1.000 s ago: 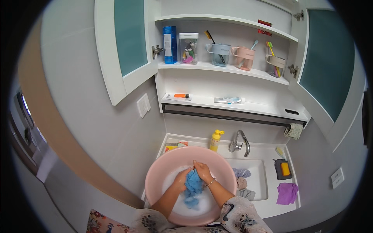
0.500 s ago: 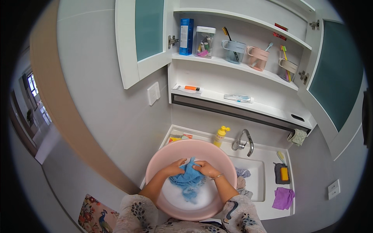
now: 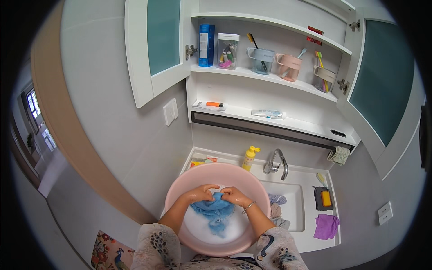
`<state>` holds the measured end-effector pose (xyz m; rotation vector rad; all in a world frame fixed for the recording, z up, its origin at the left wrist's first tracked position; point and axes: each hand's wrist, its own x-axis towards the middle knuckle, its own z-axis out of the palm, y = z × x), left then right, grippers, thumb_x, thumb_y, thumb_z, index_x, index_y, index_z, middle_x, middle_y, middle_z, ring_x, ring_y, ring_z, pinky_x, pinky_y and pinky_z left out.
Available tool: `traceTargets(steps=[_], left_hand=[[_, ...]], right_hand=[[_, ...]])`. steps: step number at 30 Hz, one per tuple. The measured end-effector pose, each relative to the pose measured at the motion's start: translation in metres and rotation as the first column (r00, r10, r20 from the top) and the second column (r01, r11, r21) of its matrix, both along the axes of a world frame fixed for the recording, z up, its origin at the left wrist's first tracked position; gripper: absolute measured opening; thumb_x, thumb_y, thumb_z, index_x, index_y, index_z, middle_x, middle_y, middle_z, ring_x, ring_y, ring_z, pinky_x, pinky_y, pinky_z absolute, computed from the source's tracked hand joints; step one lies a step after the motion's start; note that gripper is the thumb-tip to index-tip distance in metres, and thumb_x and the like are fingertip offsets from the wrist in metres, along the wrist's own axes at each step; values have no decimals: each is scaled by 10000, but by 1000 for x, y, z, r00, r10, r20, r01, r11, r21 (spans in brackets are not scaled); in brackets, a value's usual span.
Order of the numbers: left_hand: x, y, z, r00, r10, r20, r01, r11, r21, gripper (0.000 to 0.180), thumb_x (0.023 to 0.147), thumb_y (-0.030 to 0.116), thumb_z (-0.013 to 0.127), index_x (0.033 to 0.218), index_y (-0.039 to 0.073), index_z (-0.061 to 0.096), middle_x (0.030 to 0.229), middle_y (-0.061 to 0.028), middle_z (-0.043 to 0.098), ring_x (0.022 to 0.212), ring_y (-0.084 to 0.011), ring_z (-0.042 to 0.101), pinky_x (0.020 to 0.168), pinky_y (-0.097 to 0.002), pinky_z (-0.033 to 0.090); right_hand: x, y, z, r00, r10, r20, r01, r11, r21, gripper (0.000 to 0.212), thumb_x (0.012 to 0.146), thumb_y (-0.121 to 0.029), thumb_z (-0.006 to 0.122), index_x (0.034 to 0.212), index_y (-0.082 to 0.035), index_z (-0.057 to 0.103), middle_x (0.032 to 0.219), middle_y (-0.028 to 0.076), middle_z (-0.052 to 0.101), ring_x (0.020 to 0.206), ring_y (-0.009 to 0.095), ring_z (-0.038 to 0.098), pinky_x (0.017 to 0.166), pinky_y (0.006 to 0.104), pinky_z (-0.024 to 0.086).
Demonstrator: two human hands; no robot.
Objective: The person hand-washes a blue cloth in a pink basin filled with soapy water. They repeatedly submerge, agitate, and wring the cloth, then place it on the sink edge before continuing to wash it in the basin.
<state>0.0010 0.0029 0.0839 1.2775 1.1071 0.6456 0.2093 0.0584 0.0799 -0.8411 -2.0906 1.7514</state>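
Observation:
A pink round basin stands at the counter's left, holding whitish, sudsy water. In it lies a wet blue cloth, its lower end trailing in the suds. My left hand grips the cloth's upper left edge, thumb bent in and some fingers stretched out. Beside it, my right hand, with a bracelet at the wrist, pinches the top of the cloth between thumb and fingers. Both hands are inside the basin, close together.
Behind the basin stands a yellow bottle, beside a chrome faucet. Several wet cloths lie in the white sink. A purple cloth and a yellow soap bar rest at right. Above hangs an open cabinet with cups.
My hands have shifted along the cloth's top edge, the left with its fingers more stretched out. The cloth sits lower and more bunched. The whole view has moved slightly.

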Motion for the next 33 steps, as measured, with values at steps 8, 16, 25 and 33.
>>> traceTargets(steps=[8,16,25,33], left_hand=[[-21,-4,-6,507,753,-419,53,458,887,309,666,142,678,940,19,608,731,-131,591,666,-214,574,630,-303,457],[-51,-9,-30,734,667,129,-674,692,260,195,772,143,582,896,-7,561,769,-53,575,679,-128,547,621,-256,446],[-3,-45,64,785,530,321,-601,776,191,229,836,116,530,1035,9,495,928,-74,556,832,-133,551,691,-267,468],[10,-36,62,617,529,582,-597,797,-91,326,829,94,539,1127,-9,455,996,-106,562,856,-184,568,720,-295,487]], right_hand=[[4,9,-34,905,24,425,-164,941,295,293,722,-249,660,914,-27,646,775,58,634,731,137,570,685,261,440],[28,17,-34,950,-311,-38,308,949,-63,296,718,-157,606,982,-27,630,845,69,630,803,150,579,723,268,451],[57,-14,92,756,-386,-528,121,876,-468,306,754,-25,512,1055,29,509,929,89,586,817,141,572,765,264,476],[48,0,89,628,-531,-569,126,791,-599,281,755,-106,548,1003,19,508,923,113,581,792,198,589,755,326,503]])
